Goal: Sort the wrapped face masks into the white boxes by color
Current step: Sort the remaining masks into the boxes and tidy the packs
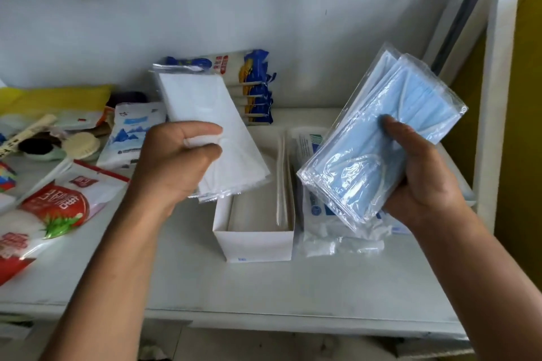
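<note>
My left hand (176, 161) grips a stack of white wrapped face masks (202, 108), held tilted above the left end of the white boxes. My right hand (422, 179) grips a stack of blue wrapped face masks (390, 138), thumb on top, held above the right side. Below and between my hands stands an open white box (255, 240) on the shelf, its inside partly visible. A second white box (283, 138) lies behind and beside it, mostly hidden by the mask stacks.
A clear plastic mask package (337, 237) lies right of the open box. Blue and yellow packets (252, 88) stand at the back wall. Food bags (55, 208), a white pouch (132, 135) and a brush (82, 143) crowd the left. A white post (489, 97) bounds the right.
</note>
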Demonstrator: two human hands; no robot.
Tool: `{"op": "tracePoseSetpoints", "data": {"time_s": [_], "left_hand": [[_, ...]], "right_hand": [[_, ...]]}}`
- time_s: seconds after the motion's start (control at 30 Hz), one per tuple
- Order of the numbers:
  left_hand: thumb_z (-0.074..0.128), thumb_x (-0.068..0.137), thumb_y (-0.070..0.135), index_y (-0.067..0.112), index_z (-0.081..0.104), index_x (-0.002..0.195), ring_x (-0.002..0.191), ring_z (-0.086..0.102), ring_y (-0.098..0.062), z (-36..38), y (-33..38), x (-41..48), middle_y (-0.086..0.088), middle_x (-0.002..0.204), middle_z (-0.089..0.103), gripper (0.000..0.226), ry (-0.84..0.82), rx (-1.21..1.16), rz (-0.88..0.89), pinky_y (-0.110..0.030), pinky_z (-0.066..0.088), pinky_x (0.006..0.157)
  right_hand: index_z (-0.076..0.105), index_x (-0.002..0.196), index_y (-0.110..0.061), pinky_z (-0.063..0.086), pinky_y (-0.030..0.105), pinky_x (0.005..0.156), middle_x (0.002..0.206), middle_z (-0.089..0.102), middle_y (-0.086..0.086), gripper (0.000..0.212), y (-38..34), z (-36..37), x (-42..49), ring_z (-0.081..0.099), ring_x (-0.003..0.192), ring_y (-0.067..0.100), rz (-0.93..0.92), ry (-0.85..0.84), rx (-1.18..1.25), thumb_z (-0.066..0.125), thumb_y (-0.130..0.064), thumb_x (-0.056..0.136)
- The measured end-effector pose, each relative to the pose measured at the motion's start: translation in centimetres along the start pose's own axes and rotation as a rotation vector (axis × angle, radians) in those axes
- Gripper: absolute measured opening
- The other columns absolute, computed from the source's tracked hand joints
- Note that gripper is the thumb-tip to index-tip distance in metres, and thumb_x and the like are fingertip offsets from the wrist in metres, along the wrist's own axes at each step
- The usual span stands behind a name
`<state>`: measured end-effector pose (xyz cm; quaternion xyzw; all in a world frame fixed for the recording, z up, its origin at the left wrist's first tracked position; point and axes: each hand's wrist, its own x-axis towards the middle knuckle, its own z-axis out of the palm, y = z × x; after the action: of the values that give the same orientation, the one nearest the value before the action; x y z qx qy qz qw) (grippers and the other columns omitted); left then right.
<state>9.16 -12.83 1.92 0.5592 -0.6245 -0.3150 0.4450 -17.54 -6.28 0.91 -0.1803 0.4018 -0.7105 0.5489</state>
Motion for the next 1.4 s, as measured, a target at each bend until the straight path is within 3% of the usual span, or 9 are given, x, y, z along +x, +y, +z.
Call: {"op": "tracePoseSetpoints", "data": {"time_s": [0.13,0.23,0.3,0.43,0.73,0.93,1.07,1.23,1.4], "left_hand": [[0.069,0.078,0.008,0.03,0.075,0.096,0.061,0.064,-0.012,1.2,0.1,-0.5,-0.012,0.107,0.069,0.029,-0.114,0.263,0.017,-0.006,0.041,0.045],[0.065,0.078,0.008,0.027,0.075,0.103,0.04,0.057,-0.003,2.0,0.5,-1.3,0.008,0.086,0.063,0.032,-0.156,0.417,0.037,-0.01,0.036,0.036],[0.065,0.078,0.008,0.026,0.075,0.105,0.044,0.058,-0.004,2.4,0.8,-1.8,0.018,0.082,0.053,0.033,-0.149,0.477,0.063,-0.01,0.036,0.037],[0.062,0.074,0.013,0.032,0.074,0.104,0.08,0.064,-0.025,1.7,0.9,-1.4,-0.007,0.101,0.066,0.037,0.01,0.5,0.117,-0.018,0.039,0.056],[0.06,0.075,0.014,0.026,0.074,0.106,0.061,0.052,-0.019,0.1,1.2,-1.1,-0.002,0.074,0.057,0.036,0.149,0.43,0.151,-0.024,0.043,0.06],[0.061,0.074,0.01,0.032,0.075,0.097,0.038,0.05,-0.002,2.3,2.0,-2.1,0.001,0.064,0.059,0.035,-0.008,0.359,0.149,-0.016,0.04,0.053],[0.062,0.076,0.005,0.021,0.076,0.105,0.056,0.054,-0.008,3.7,2.0,-2.9,0.02,0.078,0.041,0.036,-0.081,0.475,0.116,-0.025,0.053,0.064],[0.059,0.071,0.012,0.028,0.072,0.097,0.05,0.059,-0.013,4.6,0.9,-2.8,0.0,0.073,0.067,0.033,-0.244,0.506,-0.006,-0.017,0.04,0.046],[0.06,0.075,0.014,0.028,0.069,0.108,0.059,0.053,-0.011,4.9,1.2,-2.9,0.004,0.084,0.058,0.036,-0.324,0.556,-0.02,-0.02,0.036,0.051]], "right_hand": [[0.065,0.119,-0.017,0.056,0.055,0.091,0.118,0.073,0.009,0.034,0.1,0.0,0.1,0.071,0.107,0.03,0.018,-0.008,-0.023,0.07,-0.02,0.085],[0.066,0.111,-0.018,0.059,0.053,0.085,0.109,0.076,0.007,0.025,0.2,-0.2,0.1,0.072,0.104,0.03,0.038,-0.018,-0.041,0.07,-0.018,0.087],[0.064,0.116,-0.017,0.059,0.052,0.083,0.112,0.075,0.008,0.03,0.2,-0.3,0.1,0.073,0.102,0.03,0.047,-0.018,-0.05,0.07,-0.019,0.087],[0.062,0.124,-0.015,0.058,0.054,0.086,0.116,0.074,0.009,0.039,0.1,-0.3,0.1,0.072,0.103,0.031,0.039,-0.019,-0.051,0.071,-0.019,0.087],[0.066,0.117,-0.015,0.059,0.052,0.083,0.111,0.076,0.009,0.029,0.2,-0.3,0.3,0.073,0.101,0.029,0.038,-0.036,-0.024,0.069,-0.015,0.089],[0.062,0.125,-0.015,0.058,0.054,0.086,0.112,0.076,0.009,0.043,0.6,-0.4,0.4,0.074,0.099,0.03,0.061,-0.038,-0.052,0.074,-0.019,0.084],[0.064,0.12,-0.015,0.06,0.052,0.081,0.108,0.077,0.008,0.037,0.7,-0.4,0.3,0.075,0.097,0.029,0.064,-0.039,-0.057,0.073,-0.018,0.084],[0.064,0.12,-0.014,0.061,0.051,0.079,0.108,0.077,0.008,0.038,0.6,-0.4,0.4,0.075,0.096,0.029,0.061,-0.049,-0.059,0.074,-0.017,0.083],[0.064,0.123,-0.013,0.06,0.051,0.081,0.113,0.075,0.01,0.044,0.8,-0.3,0.3,0.074,0.1,0.029,0.059,-0.057,-0.071,0.074,-0.016,0.081]]}}
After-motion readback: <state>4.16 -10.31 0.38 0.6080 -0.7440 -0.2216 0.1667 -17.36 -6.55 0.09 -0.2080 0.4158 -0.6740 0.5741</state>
